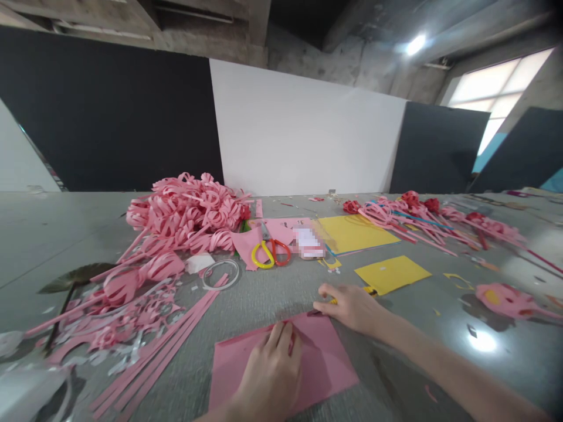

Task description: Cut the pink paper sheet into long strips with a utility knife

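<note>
A sheet of pink paper [325,363] lies before me on the grey surface, a darker pink strip or fold running along its far edge. My left hand [272,366] presses down on this sheet, fingers stretched forward and their tips at the far edge. At the sheet's far right corner, my right hand [352,308] is curled around what looks like a yellow-and-black utility knife [372,291]. Most of the knife is hidden by the hand; a dark tip shows by the paper's corner. Just beyond the right hand lies a yellow paper piece [396,274].
Yellow- and red-handled scissors [264,255] rest on pink paper ahead. A big heap of curled pink strips [189,211] is at left, with straight strips [167,351], a tape ring [220,275] and scraps nearer. Larger yellow sheets [358,233] and pink-red paper flowers [409,205] lie right.
</note>
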The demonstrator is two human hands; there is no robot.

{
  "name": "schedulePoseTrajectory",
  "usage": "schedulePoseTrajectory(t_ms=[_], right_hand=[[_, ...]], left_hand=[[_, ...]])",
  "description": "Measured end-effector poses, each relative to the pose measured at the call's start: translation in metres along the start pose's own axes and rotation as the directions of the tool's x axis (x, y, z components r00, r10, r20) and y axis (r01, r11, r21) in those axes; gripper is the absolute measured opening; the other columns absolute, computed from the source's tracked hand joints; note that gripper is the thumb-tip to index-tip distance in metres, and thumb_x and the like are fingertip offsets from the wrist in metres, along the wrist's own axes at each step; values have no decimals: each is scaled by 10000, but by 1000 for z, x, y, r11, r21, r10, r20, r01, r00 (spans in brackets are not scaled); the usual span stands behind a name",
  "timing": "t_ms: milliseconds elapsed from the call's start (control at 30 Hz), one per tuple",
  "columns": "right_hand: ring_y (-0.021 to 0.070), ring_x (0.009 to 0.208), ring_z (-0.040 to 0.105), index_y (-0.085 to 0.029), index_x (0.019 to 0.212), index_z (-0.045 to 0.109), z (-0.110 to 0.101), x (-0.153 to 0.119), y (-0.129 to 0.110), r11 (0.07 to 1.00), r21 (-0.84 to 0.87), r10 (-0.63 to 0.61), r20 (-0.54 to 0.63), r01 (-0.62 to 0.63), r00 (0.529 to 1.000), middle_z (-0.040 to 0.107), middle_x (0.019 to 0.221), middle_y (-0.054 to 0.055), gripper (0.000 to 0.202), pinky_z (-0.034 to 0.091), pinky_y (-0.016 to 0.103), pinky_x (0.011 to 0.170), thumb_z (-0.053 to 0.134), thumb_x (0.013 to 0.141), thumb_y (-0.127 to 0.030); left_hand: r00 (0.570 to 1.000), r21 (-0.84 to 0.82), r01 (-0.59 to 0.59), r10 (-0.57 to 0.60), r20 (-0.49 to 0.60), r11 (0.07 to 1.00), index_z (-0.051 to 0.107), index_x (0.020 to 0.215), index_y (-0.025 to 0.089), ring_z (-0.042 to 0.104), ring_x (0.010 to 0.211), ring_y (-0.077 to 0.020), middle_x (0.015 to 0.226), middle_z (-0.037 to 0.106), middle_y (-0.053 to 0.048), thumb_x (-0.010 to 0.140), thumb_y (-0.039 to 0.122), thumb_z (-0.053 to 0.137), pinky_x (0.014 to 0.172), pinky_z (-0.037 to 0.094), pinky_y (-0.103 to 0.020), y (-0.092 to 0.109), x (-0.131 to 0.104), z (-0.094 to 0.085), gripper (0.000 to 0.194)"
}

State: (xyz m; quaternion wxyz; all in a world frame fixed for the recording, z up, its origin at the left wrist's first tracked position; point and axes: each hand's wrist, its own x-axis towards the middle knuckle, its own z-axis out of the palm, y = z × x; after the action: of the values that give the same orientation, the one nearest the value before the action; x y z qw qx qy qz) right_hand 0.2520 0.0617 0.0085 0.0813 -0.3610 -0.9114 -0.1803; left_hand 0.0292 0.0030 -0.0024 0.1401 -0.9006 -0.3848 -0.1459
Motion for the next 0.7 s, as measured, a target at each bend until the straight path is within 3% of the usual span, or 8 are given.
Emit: schedulePoseTrajectory(t_ms=[267,367,467,567,700], right_hand=[[108,642,486,-262,950,549,0,0,1,1000,-26,-13,23,13,1000,516,965,11,180,274,215,541,421,840,-201],[103,635,484,-258,944,560,-1,0,2,1000,-9,-13,16,14,1000,517,938,14,192,271,212,532,405,845,-203],[100,630,483,-252,953,566,-4,1,4,1000,18,-25,29,24,999,511,942,24,210,282,216,535,388,852,-209],[97,608,475,-244,969,570,-9,1,7,998,60,-21,54,18,998,500,958,41,216,304,226,550,389,851,-234],[109,630,497,-234,979,571,-14,1,10,972,208,97,46,-105,994,517,931,46,235,347,239,595,377,847,-240]], left_hand=[[1000,-33,22,-22,14,999,578,997,81,520,972,-258,1041,588,-128,663,46,440,741,491,-334,-1,-1,4,363],[997,-79,36,-31,68,996,575,977,108,516,959,-248,1034,580,-114,655,33,431,735,487,-331,-2,1,0,361],[992,-159,68,-49,119,985,574,913,147,509,937,-234,1010,563,-95,649,34,428,736,476,-339,-3,3,-6,322],[993,-234,96,-78,84,968,563,855,163,443,1027,-252,1100,498,-101,641,43,445,813,427,-377,-8,7,-8,272],[989,-446,140,-101,111,884,559,861,190,491,925,-187,970,550,-46,711,32,392,779,415,-309,-21,16,-6,274]])
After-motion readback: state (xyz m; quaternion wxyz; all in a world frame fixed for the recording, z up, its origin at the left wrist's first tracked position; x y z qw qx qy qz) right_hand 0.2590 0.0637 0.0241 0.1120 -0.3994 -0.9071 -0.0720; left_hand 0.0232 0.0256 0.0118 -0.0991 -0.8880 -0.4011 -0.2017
